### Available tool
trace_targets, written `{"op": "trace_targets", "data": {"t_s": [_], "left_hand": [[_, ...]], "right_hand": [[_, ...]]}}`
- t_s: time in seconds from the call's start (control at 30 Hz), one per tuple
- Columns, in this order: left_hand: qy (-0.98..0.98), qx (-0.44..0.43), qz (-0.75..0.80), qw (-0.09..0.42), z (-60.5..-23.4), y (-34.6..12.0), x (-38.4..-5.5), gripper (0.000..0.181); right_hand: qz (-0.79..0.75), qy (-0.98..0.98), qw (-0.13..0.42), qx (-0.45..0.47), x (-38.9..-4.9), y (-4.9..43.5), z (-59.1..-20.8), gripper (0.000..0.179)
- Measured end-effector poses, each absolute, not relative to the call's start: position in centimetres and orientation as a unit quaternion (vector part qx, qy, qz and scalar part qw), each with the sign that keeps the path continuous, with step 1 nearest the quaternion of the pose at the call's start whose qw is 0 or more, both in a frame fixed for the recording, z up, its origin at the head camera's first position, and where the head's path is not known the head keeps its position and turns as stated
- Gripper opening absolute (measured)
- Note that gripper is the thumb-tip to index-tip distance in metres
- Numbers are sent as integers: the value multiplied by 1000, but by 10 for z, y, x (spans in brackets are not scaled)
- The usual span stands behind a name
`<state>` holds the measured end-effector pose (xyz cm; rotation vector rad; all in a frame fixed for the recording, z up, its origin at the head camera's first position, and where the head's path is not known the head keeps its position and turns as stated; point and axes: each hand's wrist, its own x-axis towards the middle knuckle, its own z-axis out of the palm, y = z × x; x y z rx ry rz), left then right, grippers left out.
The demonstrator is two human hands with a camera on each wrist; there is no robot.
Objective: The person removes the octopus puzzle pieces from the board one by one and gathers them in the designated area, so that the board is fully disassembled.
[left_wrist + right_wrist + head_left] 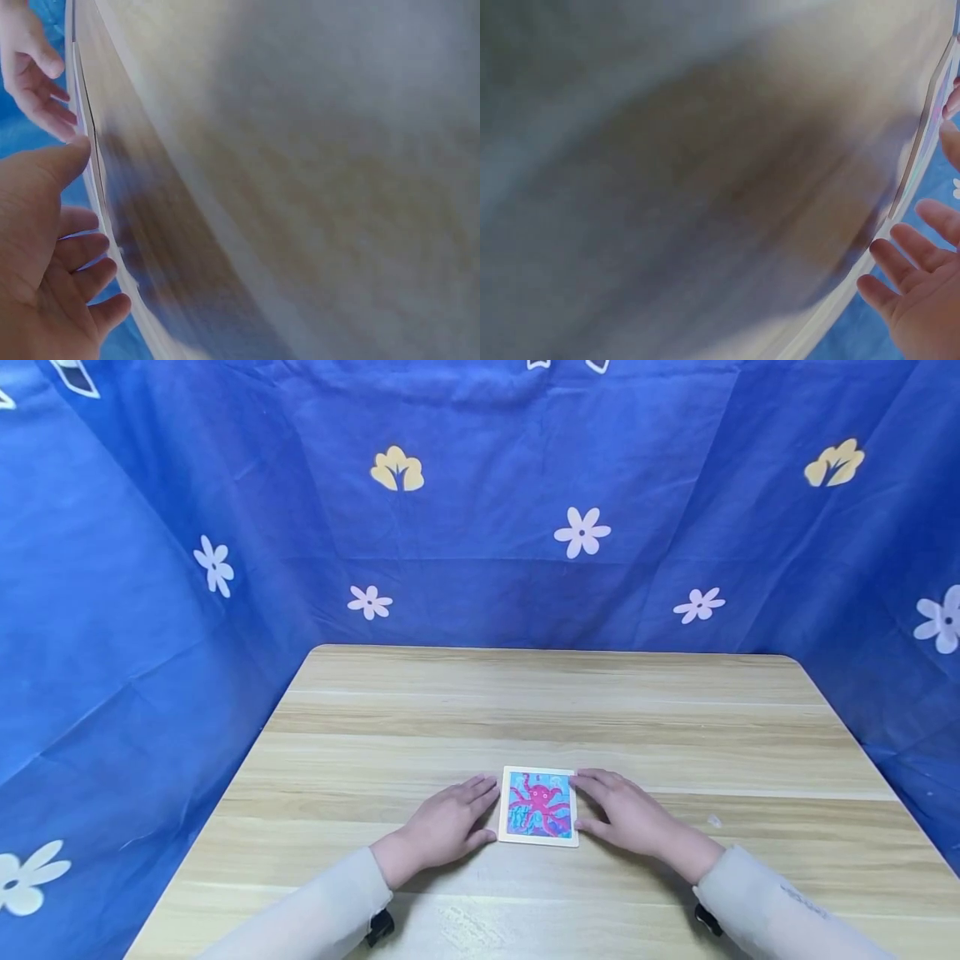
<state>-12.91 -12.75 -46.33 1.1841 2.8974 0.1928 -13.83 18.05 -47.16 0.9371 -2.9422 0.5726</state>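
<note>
A small square picture board [538,807] with a pale frame lies flat on the table, showing a pink octopus on a blue ground. At its left edge is my left hand [448,823], thumb and fingers loosely extended, fingertips touching or nearly touching the frame. My right hand [626,814] lies at the opposite edge, with fingertips on the frame's upper right corner and the thumb lower down. In the left wrist view, the palm and spread fingers of the left hand [45,247] show nothing gripped. Relaxed fingers of the right hand [922,274] appear likewise in the right wrist view.
The wood-grain table [555,710] has rounded far corners. A blue cloth [480,560] with flower prints hangs behind it and along both sides. A small whitish spot [714,821] marks the tabletop to the right of the right hand.
</note>
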Motion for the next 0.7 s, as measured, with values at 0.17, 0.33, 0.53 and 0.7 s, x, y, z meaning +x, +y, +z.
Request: {"op": "trace_targets", "data": {"t_s": [0.17, 0.33, 0.53, 0.7], "left_hand": [[909, 409, 79, -26, -465, -131, -132, 64], [897, 431, 96, -21, -464, -133, -132, 62], [895, 437, 86, 1, -463, -132, -132, 59], [893, 443, 84, 10, -462, -132, -133, 58]], "right_hand": [[201, -936, 4, 290, -150, 176, -470, 66], [223, -935, 0, 276, -160, 169, -466, 64], [246, -932, -9, 265, -169, 161, -460, 61], [254, -931, -8, 263, -176, 152, -457, 58]]}}
